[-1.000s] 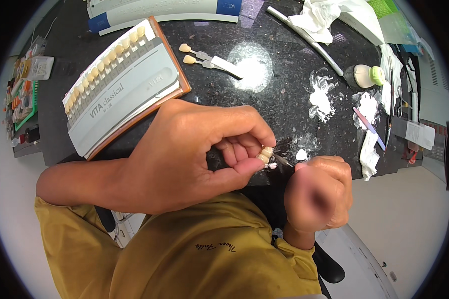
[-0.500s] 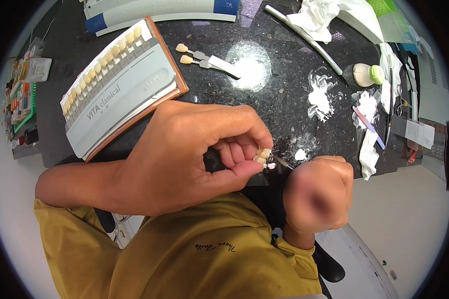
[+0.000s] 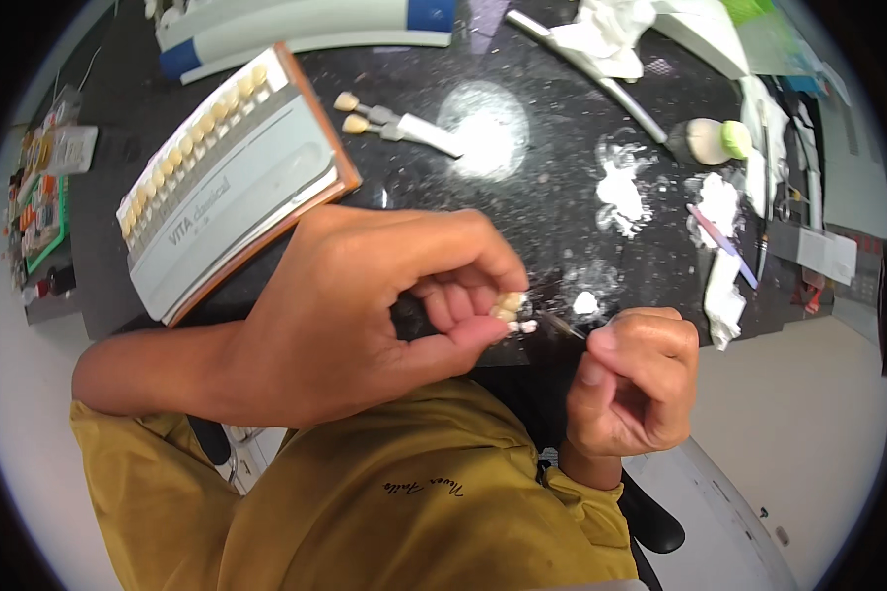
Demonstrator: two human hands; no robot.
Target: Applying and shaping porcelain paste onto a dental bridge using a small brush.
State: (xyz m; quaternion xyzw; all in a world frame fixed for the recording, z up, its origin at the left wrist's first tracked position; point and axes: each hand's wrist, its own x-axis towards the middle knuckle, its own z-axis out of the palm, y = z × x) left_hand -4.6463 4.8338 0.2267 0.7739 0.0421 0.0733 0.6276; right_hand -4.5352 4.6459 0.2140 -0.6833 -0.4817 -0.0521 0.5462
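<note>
My left hand (image 3: 345,315) pinches a small dental piece of cream-coloured tooth crowns (image 3: 506,306) between thumb and index finger, the other fingers curled behind it. A few pinkish-white bits show just below the crowns. My right hand (image 3: 633,379) is closed on a thin metal-tipped tool (image 3: 567,325), whose blurred tip points left at the crowns; contact cannot be told. A small white powder patch (image 3: 585,302) lies on the black worktop (image 3: 419,187) above my right hand.
A tooth shade guide (image 3: 237,177) lies at left, two loose shade tabs (image 3: 404,128) and a long white case (image 3: 306,30) behind it. At right are powder piles (image 3: 623,192), a lilac stick (image 3: 721,234), a green-capped bottle (image 3: 715,141), tissues (image 3: 611,34), brushes and a pipe-like rod (image 3: 586,74).
The view has shifted a little, with the worktop items slightly leftward. My right hand has turned slightly, its thumb showing more clearly. Both hands keep hold of what they held.
</note>
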